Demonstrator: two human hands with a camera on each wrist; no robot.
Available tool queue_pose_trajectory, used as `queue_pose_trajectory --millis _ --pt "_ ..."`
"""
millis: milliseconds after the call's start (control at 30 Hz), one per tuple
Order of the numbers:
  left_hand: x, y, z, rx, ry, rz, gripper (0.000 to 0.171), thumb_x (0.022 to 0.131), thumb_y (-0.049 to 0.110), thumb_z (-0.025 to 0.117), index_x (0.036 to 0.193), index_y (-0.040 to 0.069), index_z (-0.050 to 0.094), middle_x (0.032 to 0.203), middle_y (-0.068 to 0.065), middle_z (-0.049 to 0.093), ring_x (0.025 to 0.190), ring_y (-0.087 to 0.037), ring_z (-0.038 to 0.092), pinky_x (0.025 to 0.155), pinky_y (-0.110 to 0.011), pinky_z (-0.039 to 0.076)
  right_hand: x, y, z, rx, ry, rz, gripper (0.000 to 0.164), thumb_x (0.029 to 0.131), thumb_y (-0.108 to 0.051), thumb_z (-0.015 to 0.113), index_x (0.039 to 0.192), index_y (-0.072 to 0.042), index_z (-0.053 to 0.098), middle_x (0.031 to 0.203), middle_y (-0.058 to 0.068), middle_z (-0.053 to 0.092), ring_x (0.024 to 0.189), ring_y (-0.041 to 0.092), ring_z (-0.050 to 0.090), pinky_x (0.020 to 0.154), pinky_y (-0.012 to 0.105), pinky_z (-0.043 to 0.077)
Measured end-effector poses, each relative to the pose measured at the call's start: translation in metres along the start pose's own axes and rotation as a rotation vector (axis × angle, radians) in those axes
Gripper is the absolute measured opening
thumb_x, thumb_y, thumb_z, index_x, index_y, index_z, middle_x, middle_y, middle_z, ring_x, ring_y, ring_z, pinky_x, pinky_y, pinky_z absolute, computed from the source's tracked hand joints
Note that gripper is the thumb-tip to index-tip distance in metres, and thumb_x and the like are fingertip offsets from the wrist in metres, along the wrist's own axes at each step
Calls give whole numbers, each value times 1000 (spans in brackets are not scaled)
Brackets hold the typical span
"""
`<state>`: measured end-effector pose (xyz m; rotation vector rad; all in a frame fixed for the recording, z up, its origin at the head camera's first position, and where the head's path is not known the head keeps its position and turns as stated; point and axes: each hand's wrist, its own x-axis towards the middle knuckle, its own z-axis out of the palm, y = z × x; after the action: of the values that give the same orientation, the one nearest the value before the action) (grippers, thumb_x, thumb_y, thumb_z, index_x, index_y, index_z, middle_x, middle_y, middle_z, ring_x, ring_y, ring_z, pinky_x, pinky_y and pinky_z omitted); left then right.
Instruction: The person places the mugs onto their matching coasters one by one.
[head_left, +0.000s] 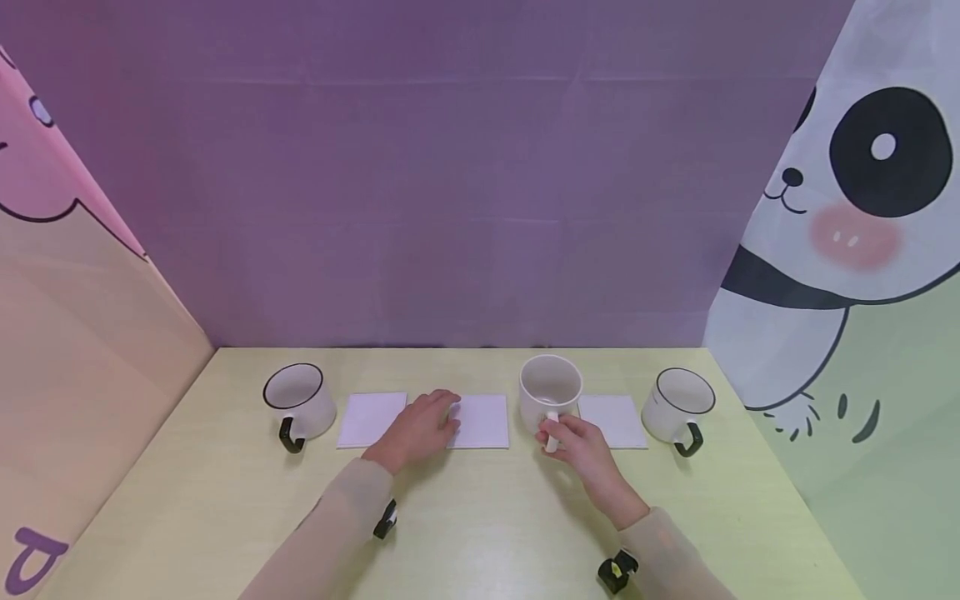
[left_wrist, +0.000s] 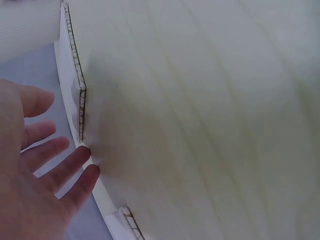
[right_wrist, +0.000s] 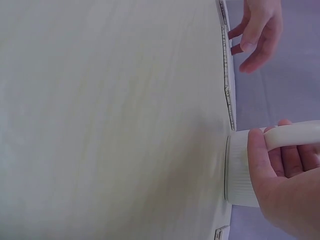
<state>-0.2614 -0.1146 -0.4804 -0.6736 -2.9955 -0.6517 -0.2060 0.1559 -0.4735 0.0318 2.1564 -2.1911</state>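
Note:
My right hand holds an all-white mug by its handle. In the right wrist view, the fingers curl around the white handle, and the mug's ribbed side is close over the table. My left hand hovers around the gap between two flat white boards, the left one and the middle one. Its fingers are spread and relaxed with nothing in them, as the left wrist view shows of the same hand. Another white board lies just right of the held mug, partly hidden by it.
A white mug with black rim and handle stands at the left, and a similar mug at the right. The pale wooden table ends at a purple backdrop. Printed cloth walls flank both sides.

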Motion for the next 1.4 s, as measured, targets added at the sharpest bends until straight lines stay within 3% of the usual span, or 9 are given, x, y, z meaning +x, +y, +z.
queue_pose_trajectory --millis 500,1067,1400 --pt "6 -2 -4 41 -126 -18 54 89 33 63 136 8 51 143 -7 46 128 -31 41 104 -47 36 0 0 -1 -4 -2 4 24 91 -16 62 94 7 65 87 11 67 86 18 61 82 41 54" --pt "6 0 -3 96 -156 -37 55 85 28 63 136 9 52 145 -6 43 130 -29 38 104 -47 35 -2 -2 1 102 -29 18 27 90 -16 63 96 10 63 86 12 64 86 20 60 85 48 52" --pt "5 0 -3 89 -159 -43 55 86 27 61 137 10 51 146 -5 42 131 -29 37 105 -47 34 -6 -6 9 114 31 8 28 94 -9 57 107 16 58 86 9 64 85 17 60 86 47 50"
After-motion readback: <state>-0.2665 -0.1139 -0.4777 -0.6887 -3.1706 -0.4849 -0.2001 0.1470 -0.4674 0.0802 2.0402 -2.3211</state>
